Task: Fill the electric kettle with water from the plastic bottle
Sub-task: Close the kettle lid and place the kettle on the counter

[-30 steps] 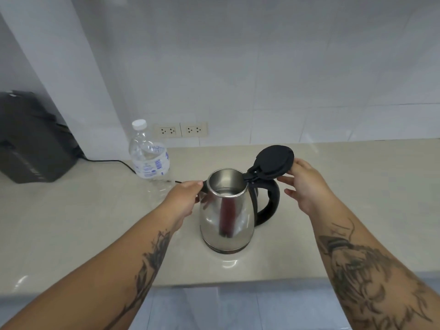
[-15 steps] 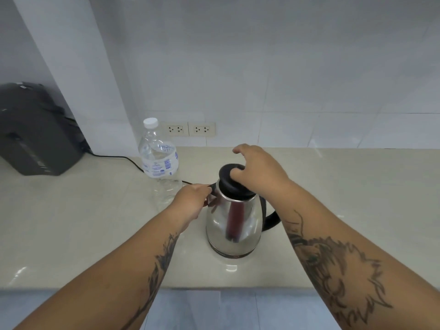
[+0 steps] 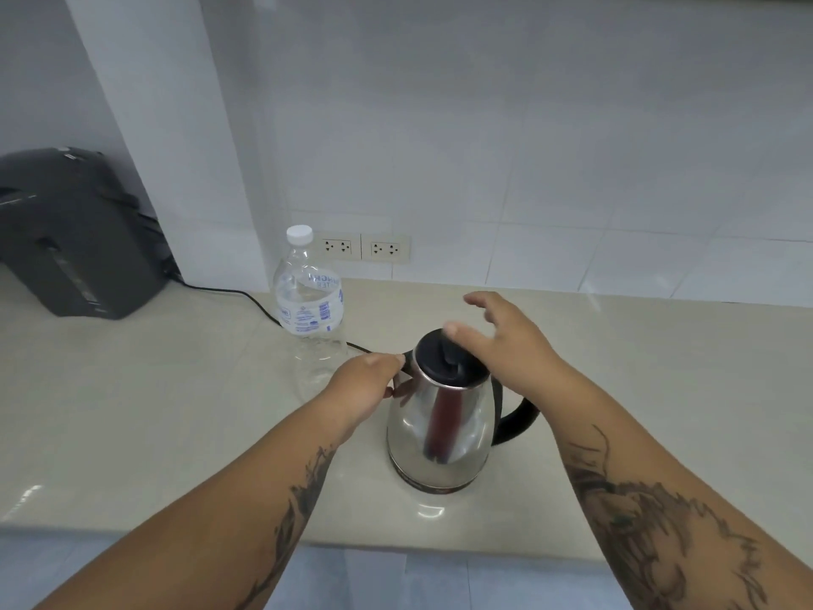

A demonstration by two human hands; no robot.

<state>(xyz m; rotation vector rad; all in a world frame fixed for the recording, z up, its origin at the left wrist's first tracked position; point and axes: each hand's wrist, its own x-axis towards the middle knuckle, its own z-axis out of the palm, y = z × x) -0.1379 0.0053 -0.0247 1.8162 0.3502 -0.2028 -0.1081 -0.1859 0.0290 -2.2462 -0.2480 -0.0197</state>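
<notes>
A shiny steel electric kettle [image 3: 440, 429] with a black handle stands upright near the counter's front edge, its black lid [image 3: 446, 357] down on the opening. My left hand [image 3: 367, 385] rests against the kettle's left side at the spout, fingers curled on it. My right hand [image 3: 506, 339] hovers just above and right of the lid, fingers spread, holding nothing. A clear plastic water bottle [image 3: 310, 301] with a white cap and blue-printed label stands upright behind and left of the kettle.
A beige stone counter [image 3: 154, 411] runs along a white tiled wall with two double sockets [image 3: 363, 247]. A dark grey appliance [image 3: 75, 235] sits at the far left, its black cord [image 3: 237, 295] trailing toward the kettle. A white pillar stands behind the bottle.
The kettle lid went from open to shut under my right hand, which has now lifted off it with fingers spread. My left hand stays at the kettle's left side.
</notes>
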